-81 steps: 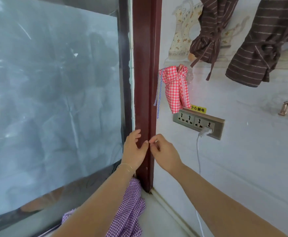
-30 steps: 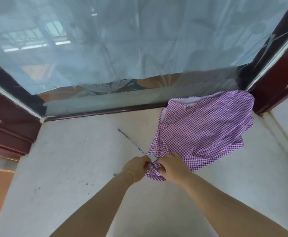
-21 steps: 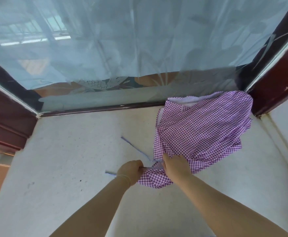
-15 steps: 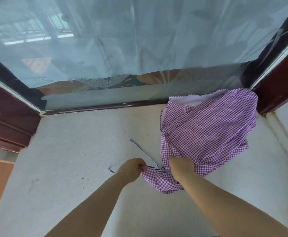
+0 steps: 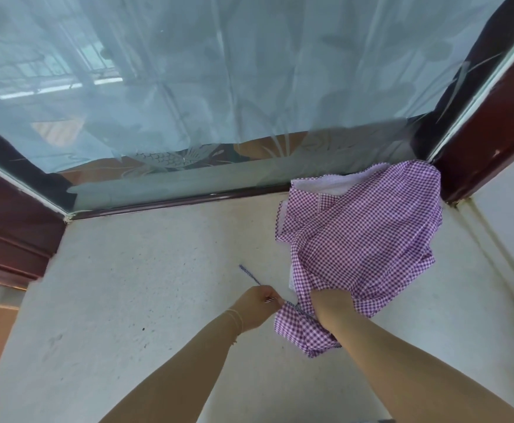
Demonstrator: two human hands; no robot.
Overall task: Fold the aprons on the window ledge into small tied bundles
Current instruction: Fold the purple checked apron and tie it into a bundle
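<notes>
Apron (image 5: 362, 239) lies crumpled at the ledge's (image 5: 146, 285) far right corner, against the window frame. Left hand (image 5: 257, 306) pinches the strap (image 5: 249, 274); right hand (image 5: 330, 303) grips the near hem, fingers mostly hidden, probably curled in. Risk: pulling the strap sideways drags the loose cloth, bunching the fold.

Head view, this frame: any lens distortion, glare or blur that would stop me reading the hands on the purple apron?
Head view: wide-angle bowing splays the window frame outward; soft daylight, no hard shadows; the glass is hazy with reflections; the apron checks stay crisp; the left hand pinching the striped tie is sharp; the right hand has its fingers hidden in cloth.
</notes>
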